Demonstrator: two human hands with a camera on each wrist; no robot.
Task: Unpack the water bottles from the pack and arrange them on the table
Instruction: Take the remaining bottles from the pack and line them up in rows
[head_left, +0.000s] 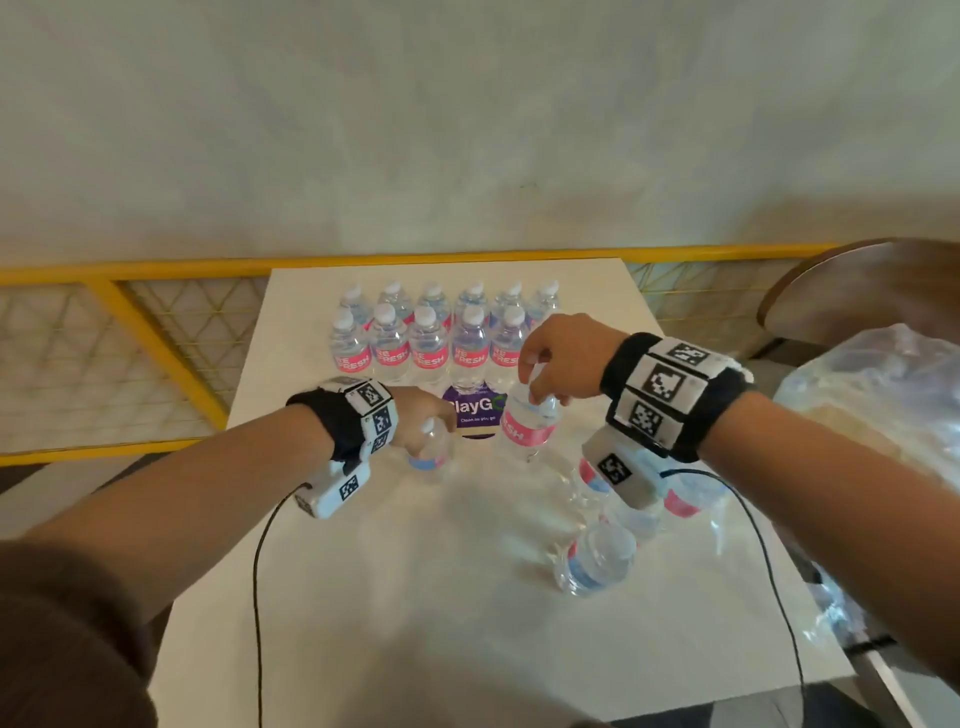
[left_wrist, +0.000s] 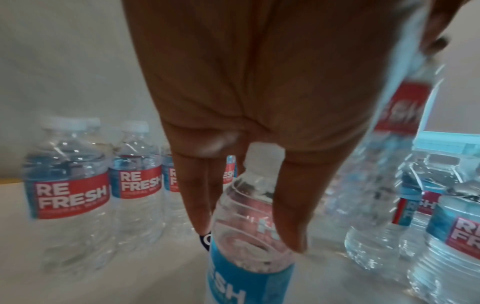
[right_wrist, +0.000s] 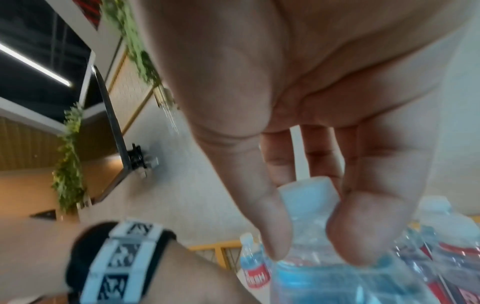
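Note:
Two rows of "Refresh" water bottles (head_left: 431, 338) stand upright at the back of the white table (head_left: 363, 597); the left wrist view shows them too (left_wrist: 70, 185). My left hand (head_left: 431, 421) grips the neck and shoulder of one bottle (head_left: 428, 457) just right of the table's middle, its fingers (left_wrist: 291, 205) curled round the bottle (left_wrist: 249, 267). My right hand (head_left: 540, 389) pinches another bottle (head_left: 530, 423) near its cap, tilted, in front of the rows. The right wrist view shows thumb and fingers (right_wrist: 363, 226) around that bottle (right_wrist: 324, 283). Loose bottles (head_left: 597, 558) sit in torn clear wrap at right.
A purple sticker (head_left: 472, 410) lies on the table between my hands. A yellow railing (head_left: 156, 343) runs behind and to the left. A brown round seat (head_left: 857, 291) and crumpled clear plastic (head_left: 883, 395) are at the right. Black cables (head_left: 257, 597) hang from both wrists.

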